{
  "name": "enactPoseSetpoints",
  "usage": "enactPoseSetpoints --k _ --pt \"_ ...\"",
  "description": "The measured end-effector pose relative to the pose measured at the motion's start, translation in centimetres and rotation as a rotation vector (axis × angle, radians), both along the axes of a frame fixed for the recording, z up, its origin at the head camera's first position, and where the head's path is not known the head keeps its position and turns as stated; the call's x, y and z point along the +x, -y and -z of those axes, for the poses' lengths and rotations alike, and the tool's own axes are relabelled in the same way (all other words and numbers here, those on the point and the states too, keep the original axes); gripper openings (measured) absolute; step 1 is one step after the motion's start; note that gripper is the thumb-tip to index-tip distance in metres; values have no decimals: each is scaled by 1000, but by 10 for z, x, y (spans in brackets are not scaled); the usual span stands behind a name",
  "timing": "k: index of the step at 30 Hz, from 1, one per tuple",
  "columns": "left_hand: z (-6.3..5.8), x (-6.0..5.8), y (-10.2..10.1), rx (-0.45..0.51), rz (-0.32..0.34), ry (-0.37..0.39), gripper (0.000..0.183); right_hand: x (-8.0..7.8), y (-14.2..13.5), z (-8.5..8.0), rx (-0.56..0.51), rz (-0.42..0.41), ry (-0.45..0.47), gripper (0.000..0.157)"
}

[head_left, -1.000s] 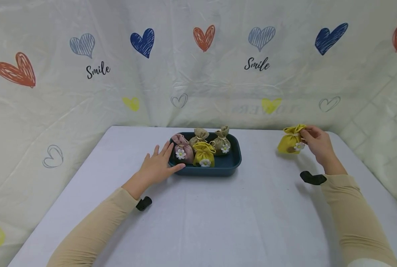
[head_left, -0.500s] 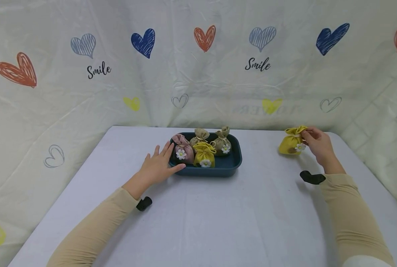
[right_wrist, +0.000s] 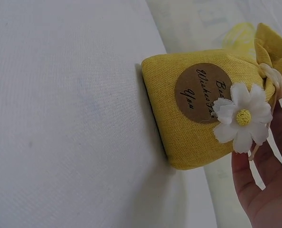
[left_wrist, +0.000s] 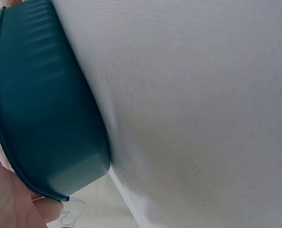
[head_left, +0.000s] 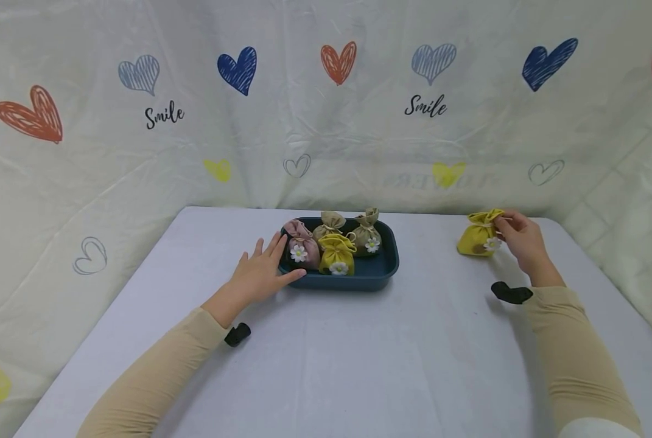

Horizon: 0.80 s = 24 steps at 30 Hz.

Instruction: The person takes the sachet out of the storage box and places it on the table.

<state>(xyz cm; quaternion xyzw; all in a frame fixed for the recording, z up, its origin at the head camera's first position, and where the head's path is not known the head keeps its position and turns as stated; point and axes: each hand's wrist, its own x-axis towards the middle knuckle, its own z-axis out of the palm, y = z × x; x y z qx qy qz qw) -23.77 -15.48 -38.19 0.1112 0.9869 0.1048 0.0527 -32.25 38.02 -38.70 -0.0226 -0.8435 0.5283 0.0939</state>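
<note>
White table (head_left: 358, 365), pale sheet (head_left: 369, 121) behind — coloured hearts (head_left: 237, 70), "Smile" lettering (head_left: 425, 106)

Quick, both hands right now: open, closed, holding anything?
Left hand: open, fingers spread, touching the blue tray at its left end.
Right hand: closed, holding the yellow bag by its gathered top.

4 bags (head_left: 335, 248) crowd the tray (head_left: 343, 283), leaving room at its front right corner.

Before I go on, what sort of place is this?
Probably a makeshift tabletop workspace: a white table, pale sheeting printed with hearts behind it, and a blue tray holding small tied pouches.
</note>
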Motion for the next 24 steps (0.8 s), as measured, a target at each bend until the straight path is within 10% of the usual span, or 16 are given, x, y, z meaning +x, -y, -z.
enactPoseSetpoints --k 24 --pt "0 -1 0 -2 5 1 102 -1 0 1 -64 14 45 11"
